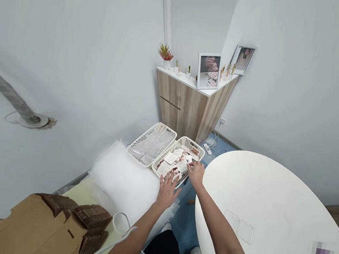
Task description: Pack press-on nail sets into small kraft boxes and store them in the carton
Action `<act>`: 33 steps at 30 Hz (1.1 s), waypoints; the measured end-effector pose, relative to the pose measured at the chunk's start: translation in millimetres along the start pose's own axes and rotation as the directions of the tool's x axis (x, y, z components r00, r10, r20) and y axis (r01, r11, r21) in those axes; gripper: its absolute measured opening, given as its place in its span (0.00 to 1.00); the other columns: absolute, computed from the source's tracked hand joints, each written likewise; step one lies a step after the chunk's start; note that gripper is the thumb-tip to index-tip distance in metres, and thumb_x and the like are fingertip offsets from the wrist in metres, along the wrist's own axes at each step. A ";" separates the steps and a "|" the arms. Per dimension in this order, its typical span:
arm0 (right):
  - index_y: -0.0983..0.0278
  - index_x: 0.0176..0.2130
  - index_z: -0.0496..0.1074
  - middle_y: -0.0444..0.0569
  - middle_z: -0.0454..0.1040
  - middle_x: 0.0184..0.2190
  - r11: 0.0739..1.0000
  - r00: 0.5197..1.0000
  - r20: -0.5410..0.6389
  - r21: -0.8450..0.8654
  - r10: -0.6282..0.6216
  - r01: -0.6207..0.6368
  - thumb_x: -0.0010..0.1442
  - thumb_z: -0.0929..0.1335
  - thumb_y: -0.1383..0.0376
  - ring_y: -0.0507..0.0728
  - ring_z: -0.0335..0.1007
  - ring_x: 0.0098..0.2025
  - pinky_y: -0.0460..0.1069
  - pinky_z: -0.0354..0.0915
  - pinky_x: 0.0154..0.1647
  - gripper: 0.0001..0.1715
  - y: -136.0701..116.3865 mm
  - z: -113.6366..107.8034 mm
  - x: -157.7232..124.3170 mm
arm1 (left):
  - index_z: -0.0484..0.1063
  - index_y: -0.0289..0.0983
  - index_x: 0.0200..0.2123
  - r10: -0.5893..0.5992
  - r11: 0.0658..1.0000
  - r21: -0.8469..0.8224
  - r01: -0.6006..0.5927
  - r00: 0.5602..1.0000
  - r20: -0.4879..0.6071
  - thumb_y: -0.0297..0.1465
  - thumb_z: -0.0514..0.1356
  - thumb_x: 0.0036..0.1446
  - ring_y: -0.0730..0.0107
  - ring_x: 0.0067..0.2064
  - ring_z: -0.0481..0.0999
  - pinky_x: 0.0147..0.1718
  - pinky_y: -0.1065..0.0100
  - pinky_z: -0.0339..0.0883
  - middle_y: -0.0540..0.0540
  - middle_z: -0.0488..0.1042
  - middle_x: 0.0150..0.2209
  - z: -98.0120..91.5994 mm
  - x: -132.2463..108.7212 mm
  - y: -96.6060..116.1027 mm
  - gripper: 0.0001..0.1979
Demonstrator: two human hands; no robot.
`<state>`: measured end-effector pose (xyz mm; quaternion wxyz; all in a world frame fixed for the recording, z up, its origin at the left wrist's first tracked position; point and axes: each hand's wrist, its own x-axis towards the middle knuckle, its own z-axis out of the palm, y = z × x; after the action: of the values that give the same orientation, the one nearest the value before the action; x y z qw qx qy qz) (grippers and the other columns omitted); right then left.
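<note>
A white plastic basket (197, 144) holds a loose pile of white cards (171, 158), some bearing dark red and pink shapes that look like press-on nails. My left hand (167, 191) lies over the basket's near end, fingers spread and fingertips touching the cards. At the basket's right rim, my right hand (196, 173) has its fingers bent together on the edge of a small white card (187, 161); the fingertips are partly hidden. Beside this basket stands a second white basket (172, 135) with clear plastic cases (152, 143) in it.
White wrap (123, 180) and folded cardboard boxes (36, 230) lie at left. A round white table (264, 183) at right carries an open clear case (239, 226). Behind are a wooden cabinet (189, 108) and a power strip (207, 148) with cables on the floor.
</note>
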<state>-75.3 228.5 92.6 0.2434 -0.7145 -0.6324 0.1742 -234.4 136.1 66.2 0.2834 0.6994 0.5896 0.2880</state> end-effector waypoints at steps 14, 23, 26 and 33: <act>0.63 0.34 0.80 0.61 0.71 0.44 0.980 0.987 -0.016 -0.114 0.163 -0.164 0.62 0.64 0.61 0.67 0.60 0.49 0.58 0.55 0.46 0.16 -28.2 41.4 29.0 | 0.67 0.46 0.59 0.009 0.995 -0.095 -0.011 1.000 -0.022 0.43 0.58 0.59 0.48 0.69 0.47 0.66 0.44 0.22 0.44 0.57 0.67 -0.1 0.9 -8.0 0.25; 0.60 0.27 0.77 0.50 0.74 0.35 0.946 0.982 -0.050 0.281 0.180 -0.159 0.59 0.66 0.50 0.61 0.64 0.43 0.53 0.58 0.45 0.20 16.6 -12.8 -12.4 | 0.59 0.39 0.64 -0.051 0.985 -0.169 0.042 0.997 -0.055 0.47 0.61 0.55 0.47 0.70 0.42 0.65 0.42 0.28 0.37 0.53 0.68 -6.5 13.4 5.3 0.37; 0.59 0.27 0.76 0.49 0.74 0.32 0.892 0.988 -0.087 0.446 0.125 -0.073 0.58 0.65 0.45 0.59 0.65 0.41 0.53 0.59 0.45 0.24 31.9 -36.9 -35.9 | 0.61 0.38 0.62 -0.105 0.919 -0.387 0.070 0.992 -0.070 0.46 0.64 0.52 0.49 0.66 0.56 0.64 0.48 0.48 0.35 0.62 0.63 -5.6 27.2 24.7 0.37; 0.59 0.28 0.76 0.49 0.73 0.35 0.810 0.981 -0.034 0.570 0.193 -0.140 0.53 0.68 0.43 0.59 0.65 0.42 0.51 0.60 0.39 0.24 84.1 -92.9 -98.4 | 0.74 0.35 0.45 -0.255 0.582 -0.745 0.325 0.943 0.212 0.47 0.65 0.49 0.58 0.44 0.78 0.44 0.60 0.71 0.39 0.78 0.42 38.1 41.5 79.6 0.25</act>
<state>31.6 112.5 115.3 0.4558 -0.6702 -0.4759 0.3415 -147.9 163.5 102.0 0.6216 0.4160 0.5033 0.4327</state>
